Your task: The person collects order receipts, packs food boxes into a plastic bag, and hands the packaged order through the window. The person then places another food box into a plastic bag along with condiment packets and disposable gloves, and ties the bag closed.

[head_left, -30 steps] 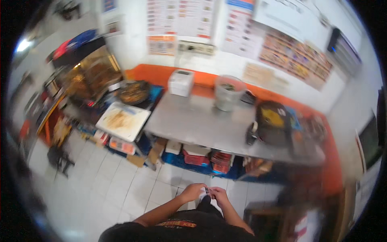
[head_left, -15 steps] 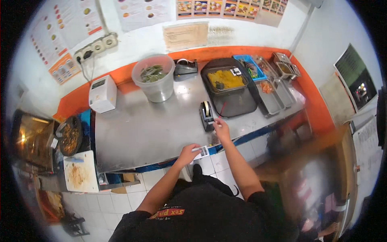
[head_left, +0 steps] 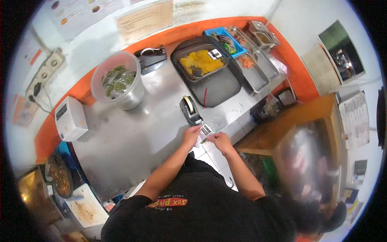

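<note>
My left hand (head_left: 191, 136) pinches a small white printed label (head_left: 205, 131) at the counter's front edge. Close against the label's right side is my right hand (head_left: 221, 142), its fingertips pressed together; whatever they hold is too small to make out. Just beyond my left hand stands a black tape dispenser (head_left: 190, 111) with a roll in it. A thin red stick-like item (head_left: 205, 98) lies along the near left part of a black tray (head_left: 223, 89). On that tray's far half rests a clear container of yellow food (head_left: 201, 62).
A translucent bucket (head_left: 133, 90) of bagged green leaves stands on the steel counter (head_left: 117, 149). Behind are another tape dispenser (head_left: 152, 59), a blue basket (head_left: 238, 46) and metal trays (head_left: 252, 76). A white box-shaped device (head_left: 71, 121) sits left; a wooden cabinet (head_left: 306, 117) rises at right.
My right hand has left the tape dispenser and come to the label. My left hand has brought the label closer to the dispenser. The whole view has turned and shifted.
</note>
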